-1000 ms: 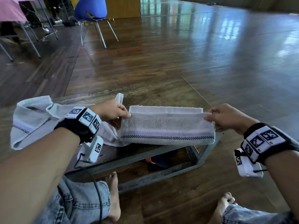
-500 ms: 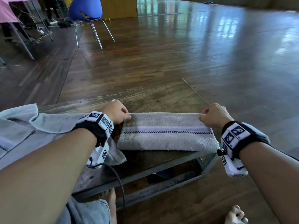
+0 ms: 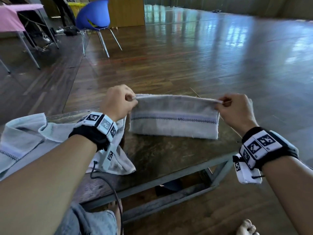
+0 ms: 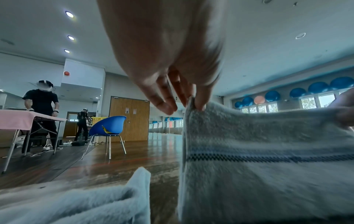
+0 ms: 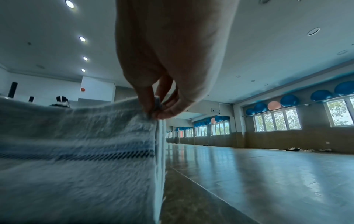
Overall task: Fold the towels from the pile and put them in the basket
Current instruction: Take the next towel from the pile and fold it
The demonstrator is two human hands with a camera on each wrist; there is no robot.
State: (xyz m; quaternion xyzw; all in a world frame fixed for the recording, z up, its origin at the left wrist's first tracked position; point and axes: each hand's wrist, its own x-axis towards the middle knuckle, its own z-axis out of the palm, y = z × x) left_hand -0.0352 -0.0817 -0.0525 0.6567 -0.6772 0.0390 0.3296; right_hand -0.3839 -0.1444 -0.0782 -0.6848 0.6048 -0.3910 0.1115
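Towel (image 3: 174,119) hanging below each grip

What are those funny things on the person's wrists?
Each bare forearm wears a black wrist strap ringed with white tiles printed with black square codes. A white camera box hangs under each wrist, and a thin black cable dangles from the left one.
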